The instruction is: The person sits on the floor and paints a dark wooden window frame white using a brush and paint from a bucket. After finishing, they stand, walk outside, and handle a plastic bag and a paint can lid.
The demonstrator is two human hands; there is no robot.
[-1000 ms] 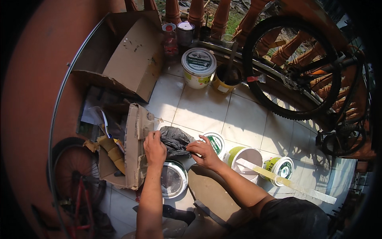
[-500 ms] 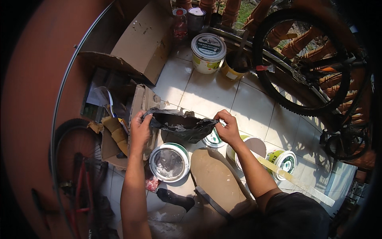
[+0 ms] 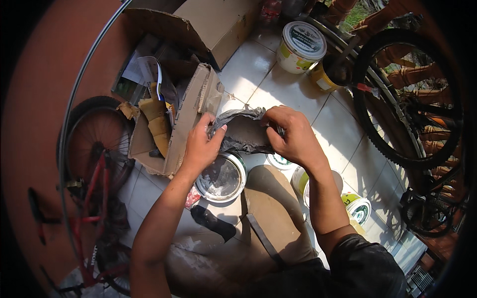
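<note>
A black plastic bag point(image 3: 246, 131) hangs between my two hands, its mouth spread wide so that its dark inside shows. My left hand point(image 3: 202, 145) pinches the left rim between thumb and fingers. At the opposite rim my right hand point(image 3: 293, 135) is curled around the plastic, its fingertips partly hidden by the hand itself. Just below the bag stands a round white tub point(image 3: 221, 177) with a dusty, grey-smeared top. Another white tub with a green-printed lid point(image 3: 279, 162) is partly covered by my right hand.
Cardboard boxes point(image 3: 181, 119) with papers stand to the left, beside a red bicycle point(image 3: 95, 181). A lidded paint bucket point(image 3: 300, 47) and a yellow bucket point(image 3: 324, 74) sit at the back. Another bicycle's wheel point(image 3: 358, 99) leans along the right-hand railing. My legs point(image 3: 273, 198) are below.
My hands have come closer together, and the bag's mouth has gone from a long stretched slit to a rounder opening. The view has shifted, placing the surroundings differently.
</note>
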